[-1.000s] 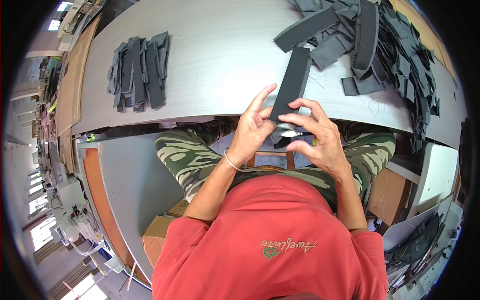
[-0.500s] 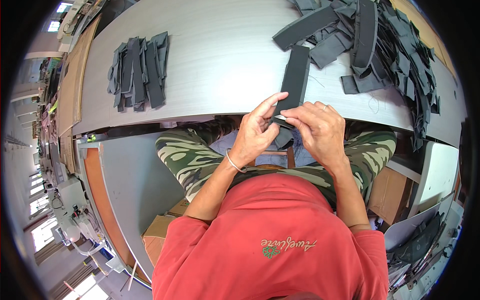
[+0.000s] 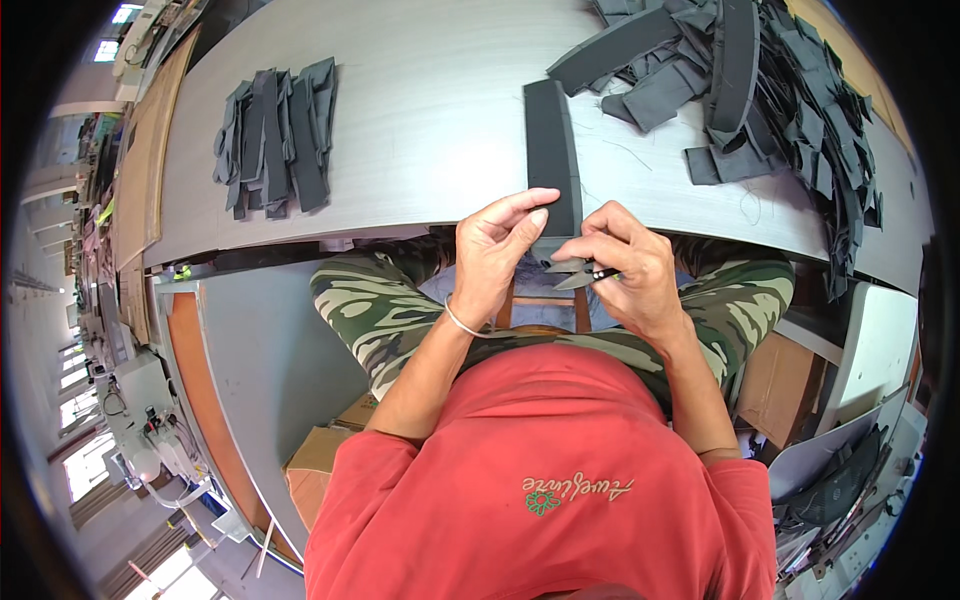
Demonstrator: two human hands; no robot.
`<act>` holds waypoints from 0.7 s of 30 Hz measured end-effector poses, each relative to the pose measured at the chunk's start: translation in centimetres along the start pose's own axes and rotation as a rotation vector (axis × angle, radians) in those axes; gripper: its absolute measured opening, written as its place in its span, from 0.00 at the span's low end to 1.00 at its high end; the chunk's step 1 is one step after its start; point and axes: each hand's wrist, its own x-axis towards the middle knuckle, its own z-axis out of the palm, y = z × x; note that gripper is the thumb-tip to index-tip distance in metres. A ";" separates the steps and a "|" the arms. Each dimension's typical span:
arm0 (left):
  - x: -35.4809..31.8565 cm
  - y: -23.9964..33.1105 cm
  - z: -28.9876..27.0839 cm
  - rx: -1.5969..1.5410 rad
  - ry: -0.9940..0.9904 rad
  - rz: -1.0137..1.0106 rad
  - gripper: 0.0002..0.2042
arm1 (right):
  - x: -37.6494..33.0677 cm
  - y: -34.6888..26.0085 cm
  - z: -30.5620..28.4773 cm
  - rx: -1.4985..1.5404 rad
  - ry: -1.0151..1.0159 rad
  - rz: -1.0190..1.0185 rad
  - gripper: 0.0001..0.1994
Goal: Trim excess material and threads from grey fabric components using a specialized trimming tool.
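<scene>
Left hand [image 3: 495, 255] pinches grey strip [image 3: 552, 150] end; right hand [image 3: 625, 270] holds snips [image 3: 580, 277]. Keep strip flat on counter [image 3: 420, 120], cut close.

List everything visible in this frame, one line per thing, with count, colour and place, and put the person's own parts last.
Grey table: one, pale grey, across the upper half.
Long fabric strip: one, dark grey, lying on the table and reaching its near edge, at the hands.
Neat strip stack: one stack, dark grey, table's left part.
Loose strip heap: one large heap, dark grey, table's right part.
Thread snips: one, dark with metal blades, in the right hand.
Cardboard box: one, brown, on the floor, lower left.
Bracelet: one, silver, on the left wrist.
Left hand: grip pinching the strip's near end.
Right hand: closed on the snips, at the strip's end.
</scene>
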 end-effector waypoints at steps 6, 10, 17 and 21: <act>0.1 -0.1 0.5 0.021 -0.027 -0.004 0.14 | 1.1 0.0 0.5 0.020 0.120 0.146 0.14; 0.2 0.1 0.4 -0.120 0.002 -0.053 0.14 | 1.4 1.2 1.3 0.263 0.110 0.386 0.07; 0.3 0.1 1.0 -0.067 0.065 -0.045 0.18 | 1.4 1.7 1.6 0.475 0.213 0.489 0.11; 0.2 0.5 0.6 -0.034 0.082 -0.056 0.17 | 0.7 1.6 -0.2 0.345 0.244 0.397 0.15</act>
